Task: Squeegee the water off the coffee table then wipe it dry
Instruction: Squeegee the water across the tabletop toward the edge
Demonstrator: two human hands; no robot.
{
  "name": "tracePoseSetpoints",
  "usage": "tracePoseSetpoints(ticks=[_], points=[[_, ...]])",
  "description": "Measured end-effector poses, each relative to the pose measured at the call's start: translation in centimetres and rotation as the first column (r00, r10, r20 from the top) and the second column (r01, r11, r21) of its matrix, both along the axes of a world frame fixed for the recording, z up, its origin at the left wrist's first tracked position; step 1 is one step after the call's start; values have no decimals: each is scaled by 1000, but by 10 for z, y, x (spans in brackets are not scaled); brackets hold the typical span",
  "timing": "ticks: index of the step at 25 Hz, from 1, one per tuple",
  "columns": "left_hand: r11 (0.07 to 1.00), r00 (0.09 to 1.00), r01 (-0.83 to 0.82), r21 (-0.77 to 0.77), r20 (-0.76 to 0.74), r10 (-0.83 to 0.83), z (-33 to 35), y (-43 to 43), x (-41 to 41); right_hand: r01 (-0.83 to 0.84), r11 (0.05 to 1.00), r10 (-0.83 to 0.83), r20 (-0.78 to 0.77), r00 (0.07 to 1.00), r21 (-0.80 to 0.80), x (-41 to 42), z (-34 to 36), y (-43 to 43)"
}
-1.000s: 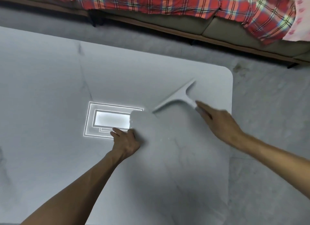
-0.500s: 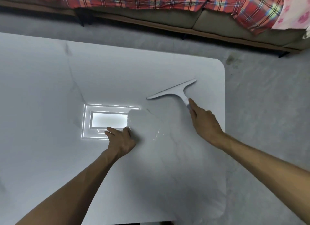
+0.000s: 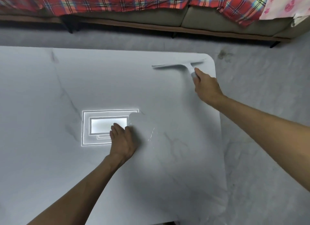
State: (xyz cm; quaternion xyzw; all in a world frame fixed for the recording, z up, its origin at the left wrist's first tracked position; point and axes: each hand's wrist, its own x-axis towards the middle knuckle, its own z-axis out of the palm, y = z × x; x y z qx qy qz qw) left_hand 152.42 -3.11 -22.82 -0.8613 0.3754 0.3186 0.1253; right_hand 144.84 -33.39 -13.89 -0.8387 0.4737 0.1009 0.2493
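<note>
the likeliest slip was water going over the rim: the squeegee (image 3: 177, 66) sat near the far right corner of the worktop (image 3: 50, 157), so a stroke towards that edge could have pushed water onto the grey floor (image 3: 268, 124). uneven pressure through the short handle might also have lifted one end of the blade and left a streak. the few glints of water (image 3: 151, 132) lay well apart from the blade, beside the pale cloth (image 3: 139, 124), and could have been missed.

the squeegee was a pale t-shape, its long blade roughly parallel to the far edge, blurred. the right hand (image 3: 207, 87) curled round its handle. the left hand (image 3: 122, 140) lay flat on the worktop, fingers together, touching the cloth's edge.
</note>
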Motion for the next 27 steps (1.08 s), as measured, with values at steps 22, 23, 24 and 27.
tracePoseSetpoints(ticks=[22,23,24,27], points=[[994,968,-113,11,-225,112,-17,-67,-4,19,991,-34,-112,993,-134,-24,-21,-58],[995,973,-102,-4,-210,99,-18,-65,-5,39,991,-53,-111,992,-126,-20,-25,-59],[995,975,-95,-15,-203,90,-19,-62,-6,36,993,-50,-113,992,-116,-20,-27,-54],[996,978,-70,-53,-201,58,-19,-55,-8,30,998,-36,-139,990,-46,-52,-25,-16]])
